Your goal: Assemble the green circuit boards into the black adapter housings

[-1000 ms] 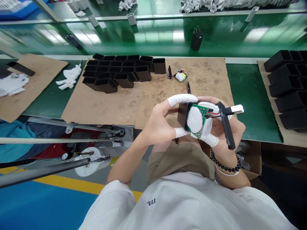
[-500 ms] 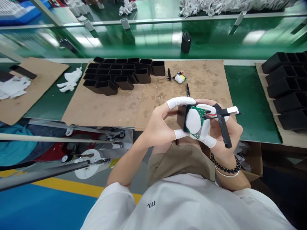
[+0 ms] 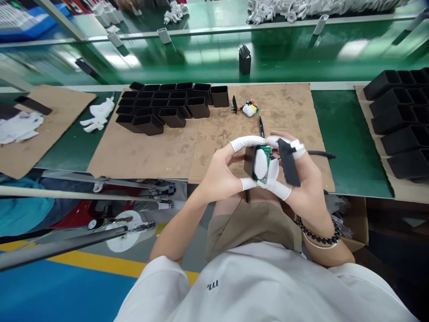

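My left hand [image 3: 219, 174], with white finger cots, is closed round a black rectangular case [image 3: 248, 162] between thumb and fingers. A green circuit board [image 3: 269, 153] with a large white blob [image 3: 260, 164] sits partly inside the case's mouth. My right hand [image 3: 306, 183], also in white finger cots, is closed on the board's outer end. A flat black end cap [image 3: 288, 163] joined to the board by wires stands by its fingers. A black cable [image 3: 321, 154] sticks out past the right hand. Part of the board is hidden by the fingers.
Several empty black cases [image 3: 172, 116] stand on the cardboard [image 3: 150, 154], and more cases [image 3: 402, 145] at right. Another wired board [image 3: 250, 108] and a thin black tool [image 3: 261, 126] lie ahead of my hands. Beyond, a black plug unit [image 3: 245, 60] stands on the green belt [image 3: 295, 62].
The board appears deeper in the case. The end cap has turned and moved left with my right hand. The plug units on the belt have shifted left.
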`<control>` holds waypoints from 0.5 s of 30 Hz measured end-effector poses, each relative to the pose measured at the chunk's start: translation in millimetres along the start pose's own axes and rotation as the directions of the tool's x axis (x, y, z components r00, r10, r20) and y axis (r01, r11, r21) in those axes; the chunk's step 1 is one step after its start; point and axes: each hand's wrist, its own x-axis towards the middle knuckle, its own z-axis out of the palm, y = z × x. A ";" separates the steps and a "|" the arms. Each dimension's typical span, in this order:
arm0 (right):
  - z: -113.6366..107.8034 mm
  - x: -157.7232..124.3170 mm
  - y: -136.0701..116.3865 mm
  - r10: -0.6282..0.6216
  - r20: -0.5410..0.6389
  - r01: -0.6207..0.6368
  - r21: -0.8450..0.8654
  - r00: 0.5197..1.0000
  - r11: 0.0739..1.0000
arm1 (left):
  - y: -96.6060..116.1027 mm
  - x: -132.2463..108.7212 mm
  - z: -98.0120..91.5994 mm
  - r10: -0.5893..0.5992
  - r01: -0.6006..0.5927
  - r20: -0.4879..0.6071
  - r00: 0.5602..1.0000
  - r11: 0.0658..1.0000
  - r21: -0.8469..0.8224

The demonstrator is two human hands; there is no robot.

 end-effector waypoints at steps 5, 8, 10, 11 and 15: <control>-21.0 8.7 4.5 0.051 0.142 -0.078 0.198 0.989 0.977 | -25.6 -0.7 -2.4 -0.187 0.201 0.081 0.979 0.951 -0.234; -26.6 14.1 -8.2 0.086 0.079 -0.097 0.145 0.993 0.985 | -32.0 -3.8 0.8 -0.214 0.217 0.036 0.976 0.953 -0.211; -21.9 15.9 -18.3 0.108 0.029 -0.108 -0.002 0.994 0.994 | -31.0 -6.7 7.1 -0.167 0.158 -0.076 0.983 0.981 -0.111; -17.5 16.2 -21.8 0.105 0.004 -0.104 -0.092 0.994 0.990 | -30.0 -8.0 11.1 -0.130 0.124 -0.133 0.983 0.991 -0.052; 3.4 13.7 -19.6 0.000 -0.084 -0.037 -0.430 0.996 0.902 | -29.3 -11.5 27.3 0.006 0.046 -0.283 0.959 0.983 0.176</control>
